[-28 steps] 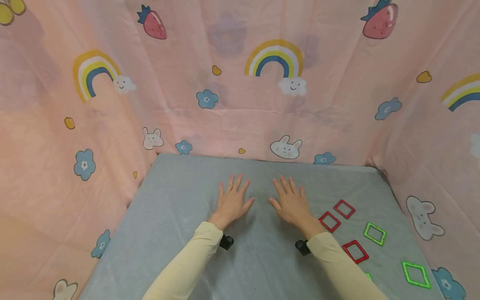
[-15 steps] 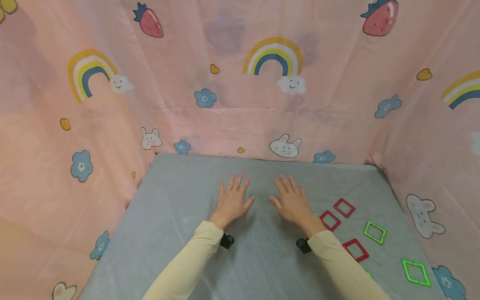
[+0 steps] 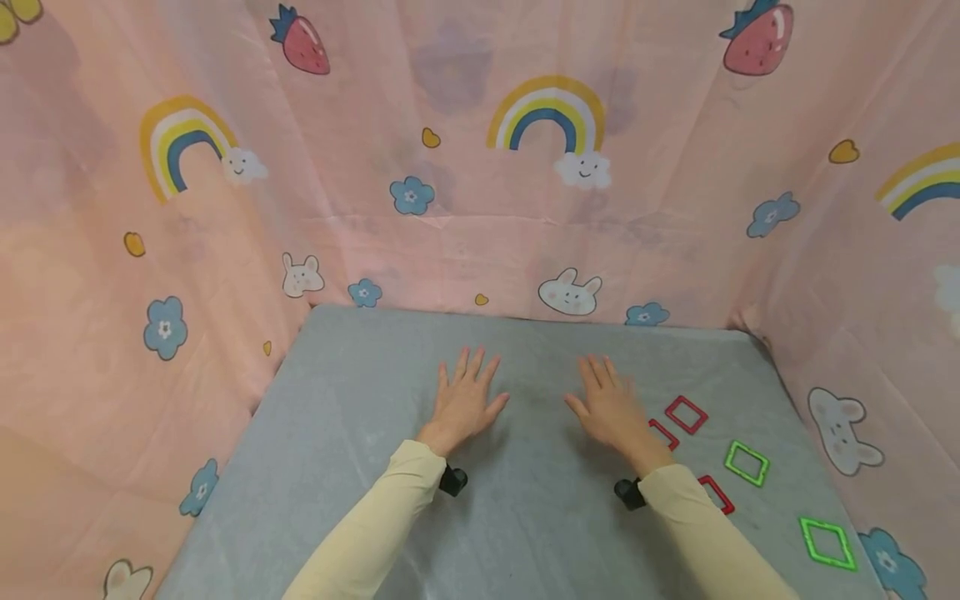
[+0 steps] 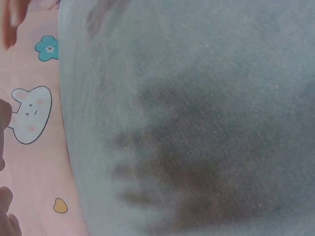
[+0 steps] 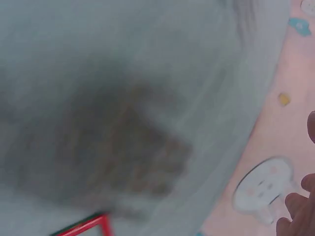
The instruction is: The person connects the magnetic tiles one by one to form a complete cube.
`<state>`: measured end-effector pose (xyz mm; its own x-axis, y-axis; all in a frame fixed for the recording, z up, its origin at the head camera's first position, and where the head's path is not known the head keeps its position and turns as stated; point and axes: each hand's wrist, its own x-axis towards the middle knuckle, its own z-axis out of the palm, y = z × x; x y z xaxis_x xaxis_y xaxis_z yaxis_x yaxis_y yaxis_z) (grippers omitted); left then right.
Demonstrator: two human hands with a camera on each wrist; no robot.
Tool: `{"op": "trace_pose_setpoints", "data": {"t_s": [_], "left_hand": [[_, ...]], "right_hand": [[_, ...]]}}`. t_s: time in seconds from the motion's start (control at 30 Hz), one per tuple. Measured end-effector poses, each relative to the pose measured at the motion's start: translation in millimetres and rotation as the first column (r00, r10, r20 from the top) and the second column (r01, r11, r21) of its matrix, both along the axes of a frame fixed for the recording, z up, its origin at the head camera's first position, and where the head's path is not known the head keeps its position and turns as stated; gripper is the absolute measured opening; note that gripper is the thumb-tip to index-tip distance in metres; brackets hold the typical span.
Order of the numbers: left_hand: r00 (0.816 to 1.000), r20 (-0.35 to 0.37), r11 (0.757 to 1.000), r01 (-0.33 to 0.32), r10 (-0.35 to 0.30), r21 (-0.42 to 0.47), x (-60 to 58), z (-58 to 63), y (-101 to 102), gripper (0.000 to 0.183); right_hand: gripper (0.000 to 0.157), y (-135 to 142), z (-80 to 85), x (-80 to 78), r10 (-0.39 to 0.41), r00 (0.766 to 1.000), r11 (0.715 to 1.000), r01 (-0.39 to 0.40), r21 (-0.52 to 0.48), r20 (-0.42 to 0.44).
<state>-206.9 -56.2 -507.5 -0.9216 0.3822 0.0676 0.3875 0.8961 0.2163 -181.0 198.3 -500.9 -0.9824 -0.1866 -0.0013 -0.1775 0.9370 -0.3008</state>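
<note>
My left hand [image 3: 461, 406] hovers palm down over the middle of the grey table cover [image 3: 360, 400], fingers spread and holding nothing. To its right my right hand [image 3: 611, 412] is also held out flat, its fingers straight and nothing in its grasp. Nearest to the right hand is a red square frame [image 3: 666, 435], partly covered by that hand's wrist in the head view. Another red square frame [image 3: 686, 415] lies just beyond it. A third red square frame [image 3: 717, 495] is partly hidden by the right sleeve. Shadows of both hands show on the cloth in the wrist views.
Two green square frames lie at the right, one green frame [image 3: 747, 463] farther back and another green frame [image 3: 828, 543] near the front right edge. A pink printed curtain [image 3: 480, 250] encloses the table's back and sides. Each wrist wears a black camera.
My right hand has shifted to the right, overlapping more of the nearest red frames. The left hand stays in place. The small green piece by the right sleeve is now hidden.
</note>
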Motion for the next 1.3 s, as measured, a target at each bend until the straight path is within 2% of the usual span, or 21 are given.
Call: {"op": "trace_pose_setpoints", "data": {"t_s": [0.2, 0.4, 0.57, 0.73, 0.87, 1.07, 1.3], "left_hand": [[1.000, -0.002, 0.999, 0.018, -0.018, 0.032, 1.1, -1.1, 0, 0.064], [1.000, 0.022, 0.999, 0.015, -0.016, 0.041, 4.7, -7.8, -1, 0.065], [0.999, 0.034, 0.998, 0.025, -0.026, 0.052, 9.5, -14.8, -1, 0.066], [0.998, 0.031, 0.995, 0.055, -0.057, 0.081, 14.6, -20.9, 1, 0.065], [0.997, 0.023, 0.990, 0.075, -0.078, 0.121, 18.5, -27.8, 0, 0.064], [0.992, 0.038, 0.982, 0.112, -0.119, 0.151, 25.8, -40.5, -1, 0.058], [0.985, 0.078, 0.981, 0.144, -0.155, 0.133, 36.8, -50.2, 1, 0.055]], "right_hand": [[0.072, 45, -10.2, 17.6, -0.066, 0.997, 0.997, 0.064, 0.044, 0.048], [0.069, 82, -34.5, 39.0, -0.147, 0.988, 0.984, 0.140, 0.109, 0.056], [0.064, 95, -49.5, 49.2, -0.165, 0.984, 0.979, 0.155, 0.129, 0.069], [0.053, 100, -55.4, 56.0, -0.197, 0.979, 0.975, 0.188, 0.118, 0.061], [0.053, 102, -59.8, 58.9, -0.218, 0.973, 0.970, 0.208, 0.125, 0.076], [0.049, 98, -58.4, 58.5, -0.183, 0.983, 0.974, 0.177, 0.139, 0.030], [0.047, 71, -58.1, 51.8, -0.047, 0.995, 0.988, 0.059, 0.142, -0.087]]}}
